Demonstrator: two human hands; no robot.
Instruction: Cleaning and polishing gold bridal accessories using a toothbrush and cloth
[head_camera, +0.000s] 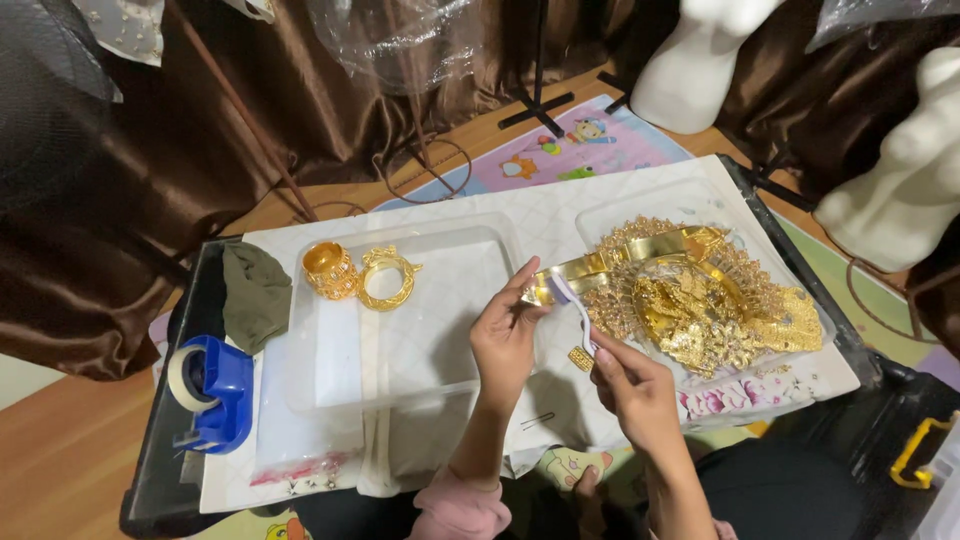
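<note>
Brown satin curtains are hung across the top of the frame, and two white mannequin busts are seen at the upper right. Below them, a bench with a dark edge is covered by a white patterned cloth.

At the centre of the frame, the left hand is raised, its fingers closed around one end of a gold band ornament, which is held just above the cloth. Just lower and to the right, the right hand is seen with its fingers gripping the handle of a small white brush, whose head is laid against the band near the left hand.

A clear plastic tray at the right of the frame is filled by a heap of gold filigree jewellery. A second clear tray lies left of centre; two gold bangles are placed at its upper left corner. Further left, a folded olive cloth and a blue tape dispenser are set on the bench.
</note>
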